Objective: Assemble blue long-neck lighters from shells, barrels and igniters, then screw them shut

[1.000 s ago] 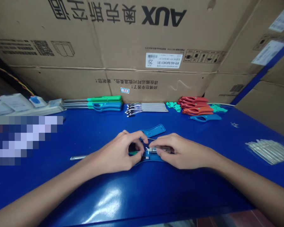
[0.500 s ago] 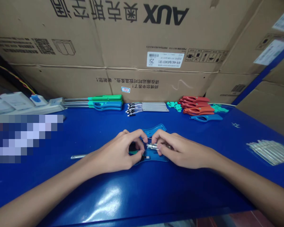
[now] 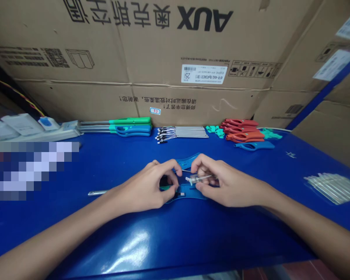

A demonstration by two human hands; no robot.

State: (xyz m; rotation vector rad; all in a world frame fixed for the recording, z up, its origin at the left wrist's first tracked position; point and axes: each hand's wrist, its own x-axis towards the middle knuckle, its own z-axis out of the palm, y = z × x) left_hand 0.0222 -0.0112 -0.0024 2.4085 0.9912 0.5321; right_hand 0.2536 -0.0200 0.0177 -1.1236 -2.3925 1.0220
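A blue lighter shell half (image 3: 189, 192) lies open on the blue table (image 3: 163, 233) in the middle. My left hand (image 3: 147, 188) is closed over its left end, fingers pinching down on small parts inside. A metal tube (image 3: 97, 192) sticks out leftward from under that hand. My right hand (image 3: 221, 182) pinches a clear gas tank (image 3: 196, 179) with a thin wire, held slightly above the shell. A second blue shell half (image 3: 188, 160) lies just behind my hands.
Along the back stand cardboard boxes (image 3: 169, 58). In front of them lie green and blue lighters (image 3: 130, 126), metal tubes with wires (image 3: 183, 133), red and blue shells (image 3: 245, 134). Clear tanks (image 3: 334, 186) lie at right, a power strip (image 3: 32, 128) at left.
My right hand has lifted the clear tank off the shell and drawn it slightly up and right. My left hand has stayed on the shell's left end.
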